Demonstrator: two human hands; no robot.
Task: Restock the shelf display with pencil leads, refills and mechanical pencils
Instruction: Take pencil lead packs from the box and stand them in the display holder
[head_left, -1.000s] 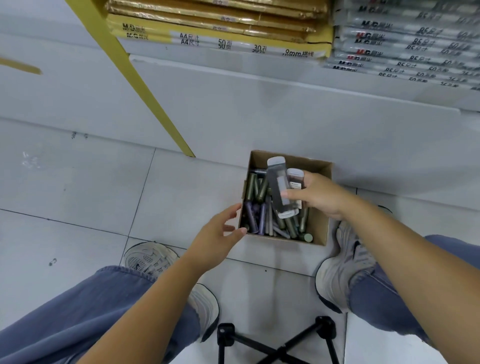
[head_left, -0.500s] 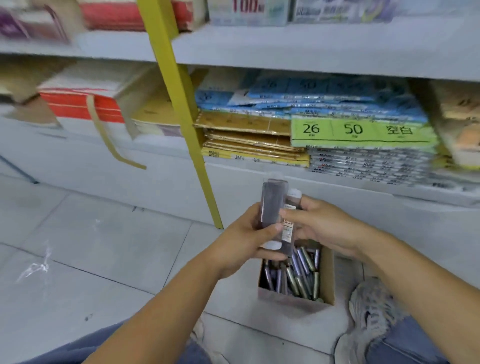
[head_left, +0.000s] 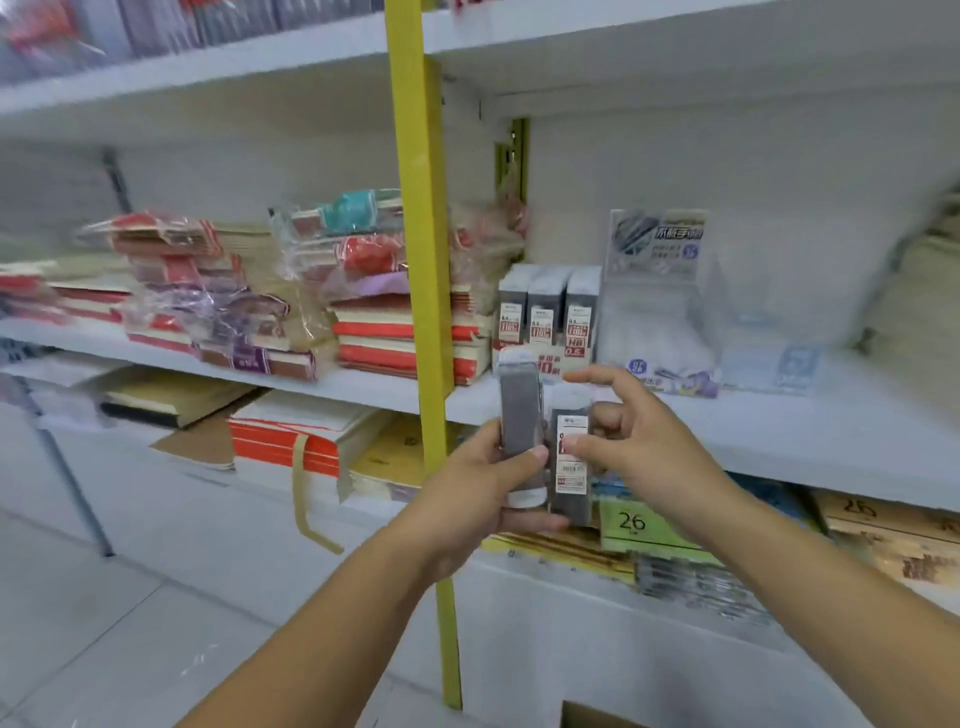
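Two lead cases held up in front of the middle shelf (head_left: 779, 431).

The left hand (head_left: 478, 493) grips a grey case (head_left: 519, 410) with white caps, upright. Touching it on the right, a labelled case (head_left: 570, 452) is pinched by the right hand (head_left: 639, 447), forefinger straight. Farther back on the shelf, right of the yellow post (head_left: 421, 260), stand three lead boxes (head_left: 545, 306), and beside them a clear display stand (head_left: 657, 291) whose contents are too blurred to tell.

The head-worn camera faces forward, slightly downward, close to the shelf (head_left: 779, 431) ahead.
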